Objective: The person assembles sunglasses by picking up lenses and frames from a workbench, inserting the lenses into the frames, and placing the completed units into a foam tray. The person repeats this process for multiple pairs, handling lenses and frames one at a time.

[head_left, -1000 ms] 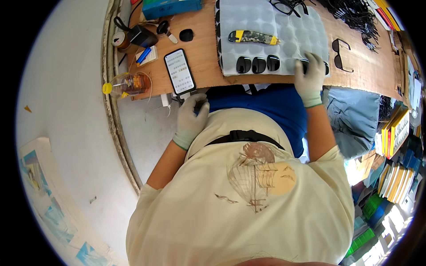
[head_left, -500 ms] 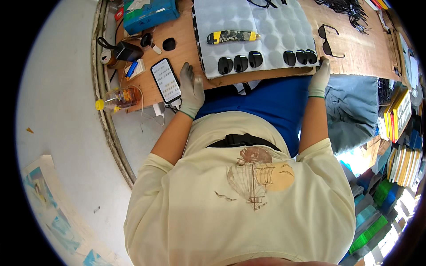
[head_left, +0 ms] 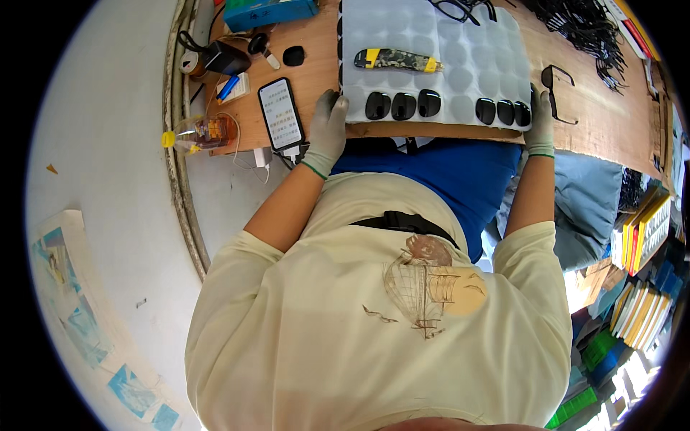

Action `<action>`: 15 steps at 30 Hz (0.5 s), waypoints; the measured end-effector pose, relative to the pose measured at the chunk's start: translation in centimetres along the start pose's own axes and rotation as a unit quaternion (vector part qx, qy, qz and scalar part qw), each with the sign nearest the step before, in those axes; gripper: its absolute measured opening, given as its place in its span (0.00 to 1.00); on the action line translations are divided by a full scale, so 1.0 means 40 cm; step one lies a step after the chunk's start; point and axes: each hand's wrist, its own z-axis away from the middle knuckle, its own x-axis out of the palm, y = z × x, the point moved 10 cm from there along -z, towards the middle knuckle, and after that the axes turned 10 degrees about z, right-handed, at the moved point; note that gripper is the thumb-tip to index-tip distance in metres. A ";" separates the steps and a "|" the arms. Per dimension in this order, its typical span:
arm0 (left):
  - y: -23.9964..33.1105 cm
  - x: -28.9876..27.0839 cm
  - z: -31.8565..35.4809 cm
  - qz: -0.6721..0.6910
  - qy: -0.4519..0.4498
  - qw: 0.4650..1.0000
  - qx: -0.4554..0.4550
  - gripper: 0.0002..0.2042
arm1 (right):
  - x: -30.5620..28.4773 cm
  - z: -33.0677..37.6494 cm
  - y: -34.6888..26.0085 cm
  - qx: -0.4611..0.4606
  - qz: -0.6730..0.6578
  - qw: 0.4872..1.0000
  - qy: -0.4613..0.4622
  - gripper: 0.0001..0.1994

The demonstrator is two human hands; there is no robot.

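My gloved left hand (head_left: 328,131) is at the near left edge of a white dimpled tray (head_left: 392,77), its fingers along the side. My gloved right hand (head_left: 540,129) is at the near right corner, fingertips partly hidden by the edge. Between them the tray is held from both sides. Dark sunglass lenses (head_left: 404,106) stand in its near row, three towards the left, three more lenses (head_left: 505,112) towards the right. A yellow and camouflage utility knife (head_left: 397,60) lies across the tray. Black eyeglass frames (head_left: 460,10) rest at its far edge.
Left of the tray are a phone (head_left: 282,111) with lit text, a bottle (head_left: 205,133), a black box (head_left: 226,57), a can (head_left: 192,63) and a loose lens (head_left: 293,55). To the right lie sunglasses (head_left: 555,93) and a heap of black frames (head_left: 582,32).
My left hand has come up against the tray's left side. The tray has turned slightly and its front edge sits straighter. The whole view has shifted a little.
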 end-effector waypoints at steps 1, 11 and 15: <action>0.004 0.004 -0.005 0.000 0.002 1.000 -0.010 0.34 | 0.009 -0.011 -0.003 -0.005 0.015 0.999 -0.031 0.36; -0.007 0.019 -0.033 0.019 -0.003 0.995 -0.095 0.40 | 0.021 0.006 -0.010 0.013 0.011 1.000 -0.002 0.33; -0.014 0.020 -0.024 0.000 -0.040 0.994 -0.106 0.41 | 0.027 0.029 0.000 0.006 0.004 1.000 -0.026 0.31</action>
